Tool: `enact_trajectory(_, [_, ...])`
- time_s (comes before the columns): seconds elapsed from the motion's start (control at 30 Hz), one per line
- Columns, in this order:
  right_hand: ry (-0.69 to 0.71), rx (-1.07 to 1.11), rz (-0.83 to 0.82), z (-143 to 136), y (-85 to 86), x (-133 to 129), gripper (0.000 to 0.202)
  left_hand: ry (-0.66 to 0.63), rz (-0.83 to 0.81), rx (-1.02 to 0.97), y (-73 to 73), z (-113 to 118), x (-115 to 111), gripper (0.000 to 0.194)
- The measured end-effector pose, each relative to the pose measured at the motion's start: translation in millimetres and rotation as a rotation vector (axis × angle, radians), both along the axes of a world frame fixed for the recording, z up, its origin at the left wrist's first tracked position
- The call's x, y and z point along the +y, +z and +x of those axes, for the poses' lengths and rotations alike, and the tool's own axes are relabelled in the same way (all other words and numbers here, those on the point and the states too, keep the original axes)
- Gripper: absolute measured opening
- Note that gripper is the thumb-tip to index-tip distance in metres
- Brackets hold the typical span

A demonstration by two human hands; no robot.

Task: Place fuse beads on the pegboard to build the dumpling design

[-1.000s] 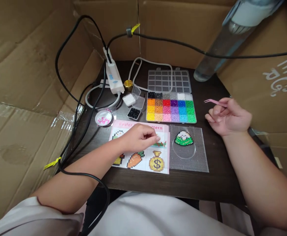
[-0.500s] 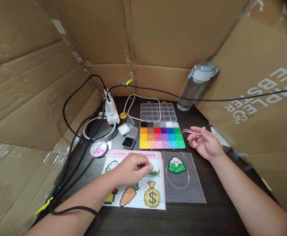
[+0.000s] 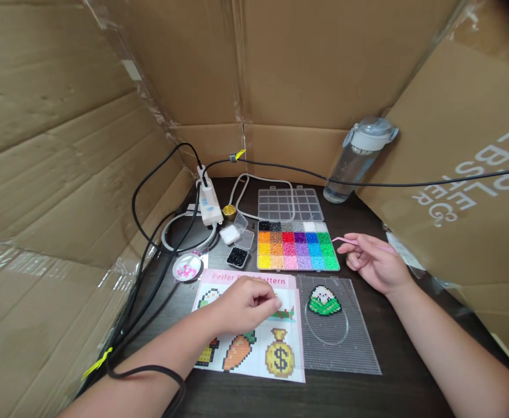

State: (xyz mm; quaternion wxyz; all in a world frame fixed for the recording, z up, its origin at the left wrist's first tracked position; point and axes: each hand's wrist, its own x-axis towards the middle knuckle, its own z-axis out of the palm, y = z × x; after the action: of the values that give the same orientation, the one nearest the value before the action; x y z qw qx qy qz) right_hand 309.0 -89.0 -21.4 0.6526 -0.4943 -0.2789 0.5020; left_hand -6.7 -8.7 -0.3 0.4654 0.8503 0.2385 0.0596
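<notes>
My right hand (image 3: pixel 378 264) holds pink tweezers (image 3: pixel 345 240) with bent tips pointing left. They hover just right of the open bead box (image 3: pixel 298 248), beside its green compartments. My left hand (image 3: pixel 252 305) is closed, its fingers curled in, and rests over the bead pattern sheet (image 3: pixel 254 342), covering part of its pictures. No object shows in it. Right of the sheet lies a clear pegboard (image 3: pixel 358 348). On the pegboard sits a bead figure (image 3: pixel 324 301) in white and green with a black outline, near its upper part.
Left of the bead box stand a small case of black beads (image 3: pixel 237 257) and one of white beads (image 3: pixel 229 234). A white dish (image 3: pixel 187 267) holds pink beads. Behind are a power strip (image 3: pixel 210 203) and a water bottle (image 3: pixel 358 159). A black cable (image 3: pixel 150 367) crosses my left forearm.
The view has shifted, so everything sits slightly lower and further right. The tweezers have turned in my right hand, and their two prongs now look closer together. My left hand stays over the sheet.
</notes>
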Motion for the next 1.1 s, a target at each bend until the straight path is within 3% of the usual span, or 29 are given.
enact_trajectory(0.3, [-0.157,-0.059,0.037,-1.5,0.3,3.5,0.030,0.002,0.001,-0.010,1.2,0.4,0.0,0.031])
enact_trajectory(0.43, [-0.221,-0.154,0.076,0.4,0.0,3.9,0.024,0.010,-0.015,-0.016,1.5,2.2,-0.2,0.031])
enact_trajectory(0.7, [-0.167,-0.396,0.054,-1.1,-5.7,1.9,0.020,-0.027,-0.004,-0.083,0.1,5.3,-0.5,0.032])
enact_trajectory(1.1, [-0.156,-0.567,0.012,-0.7,-8.0,0.4,0.018,-0.012,-0.041,-0.065,0.1,7.3,-1.4,0.029])
